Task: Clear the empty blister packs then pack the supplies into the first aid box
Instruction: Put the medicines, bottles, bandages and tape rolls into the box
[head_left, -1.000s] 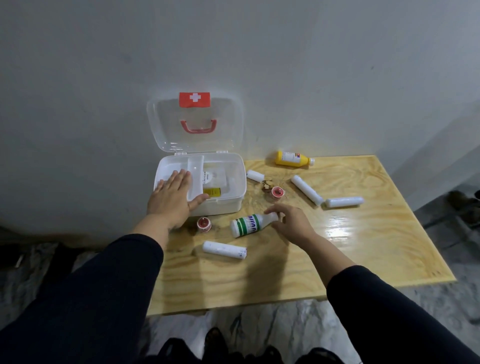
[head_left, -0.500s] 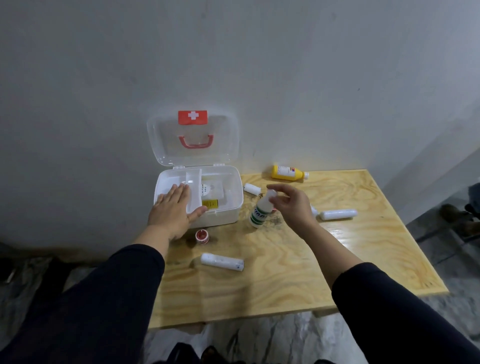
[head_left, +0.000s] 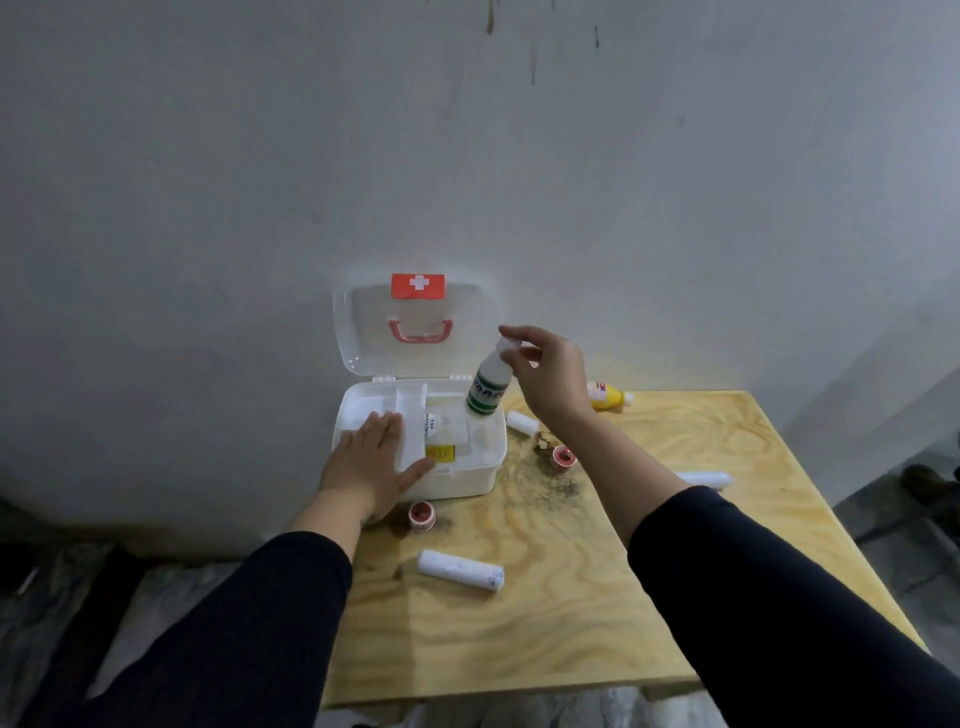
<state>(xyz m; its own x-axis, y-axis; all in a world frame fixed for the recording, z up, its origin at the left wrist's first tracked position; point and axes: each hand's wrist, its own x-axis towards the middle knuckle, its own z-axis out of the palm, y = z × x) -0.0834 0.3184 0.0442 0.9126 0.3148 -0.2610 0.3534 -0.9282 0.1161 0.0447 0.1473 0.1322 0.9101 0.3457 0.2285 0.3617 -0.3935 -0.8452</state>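
The white first aid box (head_left: 462, 475) stands open at the table's back left, its clear lid (head_left: 363, 332) with a red cross label leaning on the wall. My left hand (head_left: 371, 460) lies flat on the box's left front rim. My right hand (head_left: 545, 371) holds a white bottle with green stripes (head_left: 487, 387) by its cap, hanging above the box's right compartment. Inside the box lie a small white item and a yellow-labelled one (head_left: 440, 453).
On the wooden table (head_left: 545, 613) lie a white bandage roll (head_left: 460, 570), two red tape rolls (head_left: 422, 514) (head_left: 563, 457), a small white roll (head_left: 521, 421), a yellow bottle (head_left: 605, 397), another white roll (head_left: 704, 478) and a brown scrap (head_left: 543, 443). The wall stands directly behind.
My right hand picked the green-striped bottle up from the table and carried it left and up to above the open box. My left hand stayed on the box.
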